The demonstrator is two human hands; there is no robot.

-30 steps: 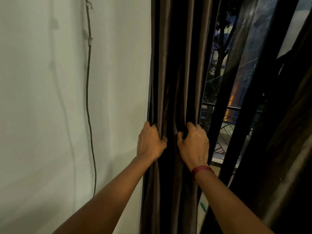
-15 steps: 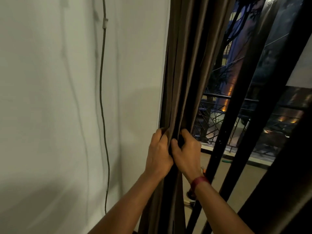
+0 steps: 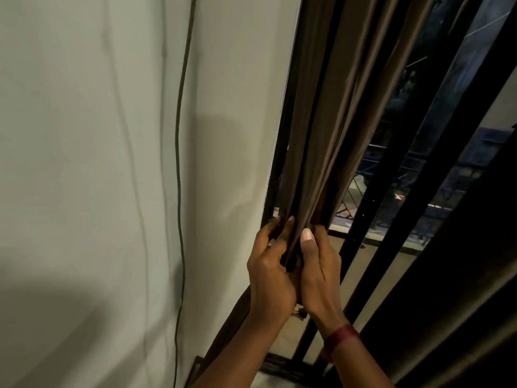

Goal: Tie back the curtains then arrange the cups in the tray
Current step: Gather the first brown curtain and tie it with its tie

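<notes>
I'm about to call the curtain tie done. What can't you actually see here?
- Any tie-back: none shows in the head view; both the left hand and right hand cover the gathered curtain.
- Cups and tray: outside the frame.
- Curtain's top: cut off by the upper edge.
- Second curtain: dark, partly cropped at right.

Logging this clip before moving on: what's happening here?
A person is gathering the brown curtain beside the white wall. The left hand and right hand squeeze the folds into a tight bunch between them. No tie-back shows around it yet. No cups or tray are in view.
</notes>
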